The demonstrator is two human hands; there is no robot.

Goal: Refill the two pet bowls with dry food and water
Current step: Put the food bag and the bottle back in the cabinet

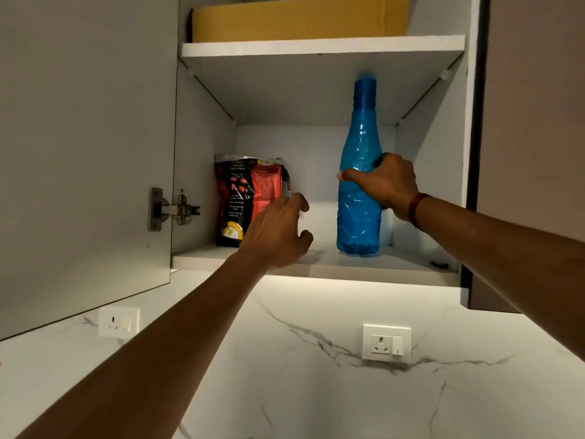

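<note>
A tall blue plastic bottle [359, 198] stands upright on the lower shelf [316, 264] of an open wall cabinet. My right hand [387, 183] is wrapped around its middle, thumb across the front. A black and red food bag [245, 198] stands at the shelf's left, near the back. My left hand [278, 231] hovers just in front of the bag's right edge, fingers curled and apart, holding nothing. The pet bowls are out of sight.
The cabinet door [85, 147] hangs open on the left, its hinge [172, 209] showing. A yellow cardboard box [299, 19] lies on the upper shelf. Below is a marble wall with two socket plates [386, 343] [118, 322]. A dark panel [535, 122] borders the cabinet's right side.
</note>
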